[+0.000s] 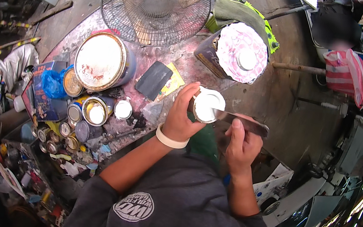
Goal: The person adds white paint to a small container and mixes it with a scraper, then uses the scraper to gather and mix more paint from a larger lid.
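My left hand [179,121] wraps around a small round can [196,115] held in front of my body, with white paste [208,102] showing at its open top. In my right hand [244,148] is a putty knife [254,125], gripped with the thumb along its upper side. Its tip reaches over the can's rim and touches the white paste. How deep the tip goes I cannot tell. A dark sheet, perhaps sandpaper [154,81], lies on the table just beyond my left hand, partly over a yellow sheet [173,82].
A large paint can [100,61] and several smaller tins [96,111] crowd the stained table [152,56] at left. A round fan guard [157,5] lies at the far side. A tin with a pink-and-white cloth cover [243,50] stands beyond the can; a striped bag [347,74] is at right.
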`<act>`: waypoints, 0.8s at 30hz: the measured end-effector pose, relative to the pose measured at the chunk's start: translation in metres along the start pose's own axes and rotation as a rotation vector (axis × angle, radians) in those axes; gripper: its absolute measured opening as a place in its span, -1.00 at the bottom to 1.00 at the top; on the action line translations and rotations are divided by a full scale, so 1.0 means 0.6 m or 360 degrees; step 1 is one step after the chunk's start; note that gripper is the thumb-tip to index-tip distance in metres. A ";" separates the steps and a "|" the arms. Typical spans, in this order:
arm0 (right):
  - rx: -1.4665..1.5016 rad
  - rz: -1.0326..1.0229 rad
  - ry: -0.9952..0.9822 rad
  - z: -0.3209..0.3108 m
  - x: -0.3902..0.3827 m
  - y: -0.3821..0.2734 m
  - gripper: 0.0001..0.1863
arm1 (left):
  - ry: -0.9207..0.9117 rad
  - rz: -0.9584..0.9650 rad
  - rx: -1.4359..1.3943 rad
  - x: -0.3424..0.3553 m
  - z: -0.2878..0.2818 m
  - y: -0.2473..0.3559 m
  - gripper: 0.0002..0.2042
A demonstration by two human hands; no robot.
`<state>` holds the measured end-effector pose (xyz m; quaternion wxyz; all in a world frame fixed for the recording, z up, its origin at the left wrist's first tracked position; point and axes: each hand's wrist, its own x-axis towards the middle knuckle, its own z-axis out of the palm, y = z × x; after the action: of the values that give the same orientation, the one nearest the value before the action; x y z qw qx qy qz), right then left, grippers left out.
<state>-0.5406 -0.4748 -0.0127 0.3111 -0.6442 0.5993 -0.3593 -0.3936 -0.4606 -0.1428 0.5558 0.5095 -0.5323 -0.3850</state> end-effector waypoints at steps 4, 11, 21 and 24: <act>0.0120 0.0028 0.0087 -0.004 -0.003 -0.004 -0.83 | -0.0007 -0.0039 0.0018 -0.004 0.004 0.007 -0.08; 0.0139 0.0037 0.0070 -0.020 -0.007 0.001 -0.82 | 0.0052 -0.0060 -0.0081 -0.007 0.018 0.017 -0.09; 0.0111 0.0021 -0.0190 -0.062 0.004 0.012 -0.83 | 0.0130 0.0047 0.0125 -0.018 0.045 0.035 -0.11; 0.0152 -0.0013 -0.0187 -0.078 0.026 0.013 -0.85 | 0.0184 0.0013 0.0166 -0.022 0.056 0.049 -0.13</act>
<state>-0.5834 -0.4895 0.0078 0.3746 -0.6510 0.5596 -0.3502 -0.4318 -0.4477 -0.1198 0.5599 0.5568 -0.5208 -0.3244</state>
